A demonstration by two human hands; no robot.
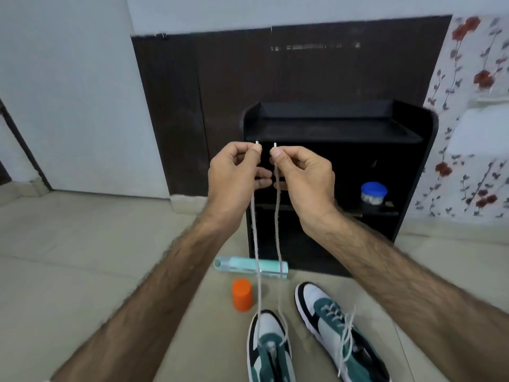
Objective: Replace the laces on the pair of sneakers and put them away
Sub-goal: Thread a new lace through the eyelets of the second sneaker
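Hands raised side by side before the camera, at about chest height over the floor. Left hand (237, 172) pinches one tip of the lace (278, 221) between thumb and forefinger; right hand (301, 175) pinches the other tip the same way. The two tips stand upright, close together but not touching.

Both lace strands hang down from the hands, nearly parallel, to the left sneaker (268, 351), which sits on the floor at 6 o'clock from the hands with its toe pointing away from the person. The strands enter that sneaker at its lowest eyelets; the upper eyelets carry no lace.

Right sneaker (338, 329) lies at 3 o'clock of the left sneaker, just beside it and apart, toe angled away. It is laced, with loose ends trailing over its side.

Orange cup (242, 295) stands inverted on the floor (82, 244) at 11 o'clock of the left sneaker. Pale green tube (248, 267) lies on its side behind the cup, against the foot of a black shelf unit (413, 161). A blue-lidded jar (373, 195) stands on the middle shelf of that unit, toward its right side.
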